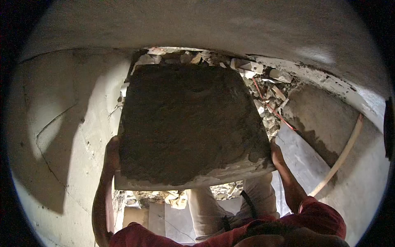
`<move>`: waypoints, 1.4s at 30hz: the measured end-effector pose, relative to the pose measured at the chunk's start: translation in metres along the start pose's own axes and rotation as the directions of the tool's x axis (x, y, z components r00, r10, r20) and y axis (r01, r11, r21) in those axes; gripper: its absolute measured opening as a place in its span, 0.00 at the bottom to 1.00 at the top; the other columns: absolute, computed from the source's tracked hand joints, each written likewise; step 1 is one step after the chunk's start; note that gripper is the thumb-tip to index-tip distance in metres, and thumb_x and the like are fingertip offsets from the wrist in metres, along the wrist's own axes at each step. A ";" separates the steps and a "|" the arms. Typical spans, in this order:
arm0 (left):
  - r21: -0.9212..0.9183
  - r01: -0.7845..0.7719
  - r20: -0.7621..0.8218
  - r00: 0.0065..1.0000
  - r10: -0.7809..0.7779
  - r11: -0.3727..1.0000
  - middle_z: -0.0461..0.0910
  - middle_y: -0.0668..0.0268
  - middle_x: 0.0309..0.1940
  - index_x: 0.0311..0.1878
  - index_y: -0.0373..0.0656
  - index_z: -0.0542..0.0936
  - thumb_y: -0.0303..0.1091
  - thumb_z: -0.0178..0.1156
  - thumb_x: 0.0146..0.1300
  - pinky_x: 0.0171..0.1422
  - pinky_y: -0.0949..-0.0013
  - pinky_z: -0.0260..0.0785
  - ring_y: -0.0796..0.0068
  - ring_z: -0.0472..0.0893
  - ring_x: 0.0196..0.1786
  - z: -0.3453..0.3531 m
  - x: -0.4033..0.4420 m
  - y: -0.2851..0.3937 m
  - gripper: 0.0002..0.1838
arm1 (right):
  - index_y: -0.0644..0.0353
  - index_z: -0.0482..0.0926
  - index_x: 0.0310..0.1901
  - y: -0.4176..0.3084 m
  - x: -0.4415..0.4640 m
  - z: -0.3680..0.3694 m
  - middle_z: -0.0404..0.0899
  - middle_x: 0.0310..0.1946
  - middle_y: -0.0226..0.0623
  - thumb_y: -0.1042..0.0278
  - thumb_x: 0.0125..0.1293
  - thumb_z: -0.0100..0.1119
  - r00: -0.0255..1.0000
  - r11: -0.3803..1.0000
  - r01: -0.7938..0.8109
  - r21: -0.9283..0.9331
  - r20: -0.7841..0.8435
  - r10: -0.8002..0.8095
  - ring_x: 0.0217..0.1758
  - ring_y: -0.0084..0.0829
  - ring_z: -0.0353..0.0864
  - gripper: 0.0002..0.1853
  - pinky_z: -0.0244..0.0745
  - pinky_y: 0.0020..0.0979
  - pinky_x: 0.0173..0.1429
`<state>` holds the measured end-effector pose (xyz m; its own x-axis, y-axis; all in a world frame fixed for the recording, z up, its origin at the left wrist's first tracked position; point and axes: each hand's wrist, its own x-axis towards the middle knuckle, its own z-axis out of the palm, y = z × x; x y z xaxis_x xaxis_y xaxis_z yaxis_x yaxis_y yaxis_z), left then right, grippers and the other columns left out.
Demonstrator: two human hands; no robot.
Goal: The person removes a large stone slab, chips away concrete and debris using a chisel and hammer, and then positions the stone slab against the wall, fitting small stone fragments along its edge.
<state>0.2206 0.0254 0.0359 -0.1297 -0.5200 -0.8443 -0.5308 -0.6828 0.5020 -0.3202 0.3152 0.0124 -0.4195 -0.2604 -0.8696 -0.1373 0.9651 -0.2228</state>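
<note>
A large square tile (191,123), its upper face coated with dark, wet-looking mortar, spans the middle of the head view. Along its near edge runs a paler strip with only a thin smear. My left hand (111,154) grips the tile's left side near the front corner. On the opposite side, my right hand (277,153) grips it in the same way. Fingers of both hands are partly hidden under the tile. The tile is held in front of my legs, above the ground.
Broken rubble (269,96) lies behind and right of the tile, crossed by a red string (273,111). Grey tiles (302,152) and a wooden strip (339,166) are at the right. A cracked plaster wall (57,136) stands close on the left; another wall (197,24) is ahead.
</note>
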 end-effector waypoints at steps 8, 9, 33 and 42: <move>-0.178 0.007 -0.052 0.999 -0.016 0.984 0.73 0.67 0.39 0.47 0.36 0.70 0.57 0.44 0.61 0.46 0.70 0.65 0.78 0.69 0.39 -0.003 -0.035 0.001 0.29 | 0.70 0.70 0.47 -0.028 -0.025 0.007 0.74 0.43 0.51 0.43 0.67 0.25 0.999 0.999 0.026 -0.047 0.036 -0.024 0.46 0.39 0.72 0.34 0.62 0.33 0.52; -0.141 0.004 -0.048 0.999 -0.011 0.990 0.73 0.66 0.39 0.47 0.35 0.71 0.59 0.43 0.61 0.46 0.69 0.65 0.77 0.69 0.39 -0.009 -0.034 -0.002 0.31 | 0.70 0.70 0.47 -0.037 -0.026 0.012 0.74 0.42 0.51 0.43 0.67 0.25 0.999 0.999 -0.034 0.037 0.034 0.033 0.45 0.40 0.72 0.34 0.63 0.34 0.51; 0.167 -0.057 -0.175 0.981 0.086 0.984 0.76 0.58 0.38 0.47 0.37 0.73 0.63 0.39 0.60 0.47 0.65 0.64 0.68 0.72 0.41 -0.038 0.132 -0.166 0.34 | 0.67 0.72 0.43 0.009 0.073 0.131 0.76 0.35 0.40 0.44 0.67 0.31 0.989 0.985 0.148 0.088 -0.022 -0.146 0.38 0.32 0.71 0.30 0.64 0.33 0.48; 0.460 0.121 -0.387 0.919 0.077 0.879 0.73 0.47 0.47 0.51 0.37 0.70 0.61 0.31 0.62 0.50 0.56 0.63 0.49 0.72 0.51 -0.001 0.122 -0.174 0.35 | 0.67 0.70 0.46 0.076 0.106 0.180 0.74 0.39 0.45 0.42 0.66 0.32 0.989 0.995 0.091 0.041 -0.119 -0.086 0.42 0.38 0.72 0.31 0.63 0.37 0.49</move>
<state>0.2976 0.0804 -0.1540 0.1645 -0.7290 -0.6644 -0.8681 -0.4268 0.2534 -0.2139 0.3653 -0.1762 -0.5101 -0.3435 -0.7886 -0.1385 0.9376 -0.3188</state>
